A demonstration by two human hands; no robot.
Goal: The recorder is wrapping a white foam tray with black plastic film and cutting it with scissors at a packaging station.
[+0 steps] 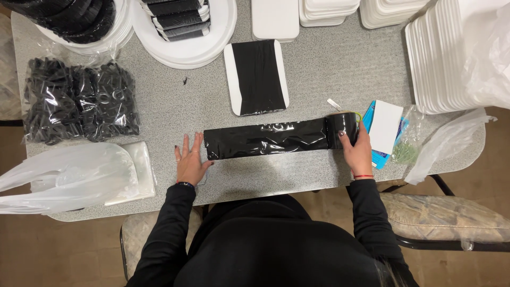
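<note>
Black film (pixel 265 139) lies unrolled in a flat, glossy strip across the near part of the desk (pixel 319 69), its long axis running from 9 o'clock to 3 o'clock. At the 3 o'clock end the strip feeds into its roll (pixel 342 129), which the right hand (pixel 358 151) grips from the near side, fingers (pixel 342 134) curled over the roll's front. At the 9 o'clock end the left hand (pixel 190 162) rests flat on the desk with fingers spread, holding nothing, touching or just beside the strip's free edge; which, cannot be told. Each hand is thus nearest one end of the strip.

At 12 o'clock from the strip sits a white foam tray (pixel 256 78) banded with black film. Farther, at 12 to 2 o'clock, stand stacks of white trays (pixel 433 64), seemingly empty. At 10 o'clock a clear bag (pixel 79 101) holds small black pieces. At 8 o'clock lies a white plastic bag (pixel 79 175), contents hidden. A white card (pixel 385 126) lies just past the roll at 3 o'clock.
</note>
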